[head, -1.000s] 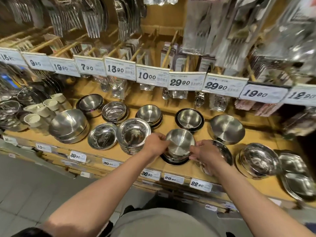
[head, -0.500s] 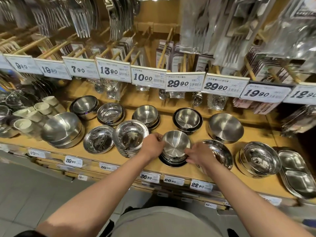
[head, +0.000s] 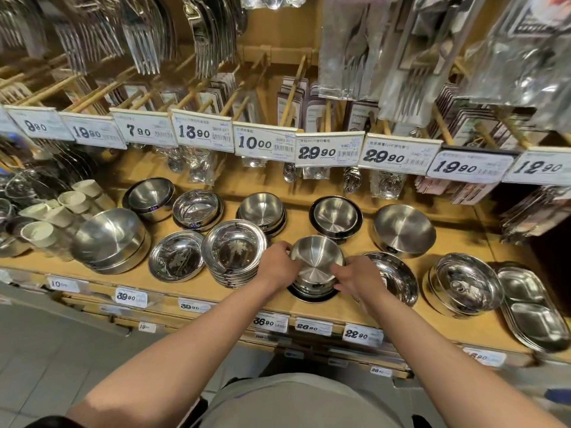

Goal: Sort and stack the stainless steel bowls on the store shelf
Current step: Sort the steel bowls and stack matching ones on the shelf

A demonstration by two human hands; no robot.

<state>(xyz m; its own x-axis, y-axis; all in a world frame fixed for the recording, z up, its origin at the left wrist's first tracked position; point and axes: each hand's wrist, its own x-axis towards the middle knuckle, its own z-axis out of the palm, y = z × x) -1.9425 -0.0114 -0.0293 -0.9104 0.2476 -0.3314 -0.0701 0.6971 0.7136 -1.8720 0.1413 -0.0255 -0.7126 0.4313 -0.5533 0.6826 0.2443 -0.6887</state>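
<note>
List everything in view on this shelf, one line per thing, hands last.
held bowl stack: one stack, brushed steel on a black base, front centre of the shelf
other bowl stacks: about ten, shiny or brushed steel, in two rows across the wooden shelf
divided trays: one stack, steel, far right front
cups: several, pale cream, far left
price tags: a row, white with black digits, on the rail above the bowls; smaller ones on the shelf's front edge
hanging cutlery: many forks and packaged sets, steel, on pegs above
left hand: grips the left rim of the held bowl stack
right hand: grips its right side
</note>
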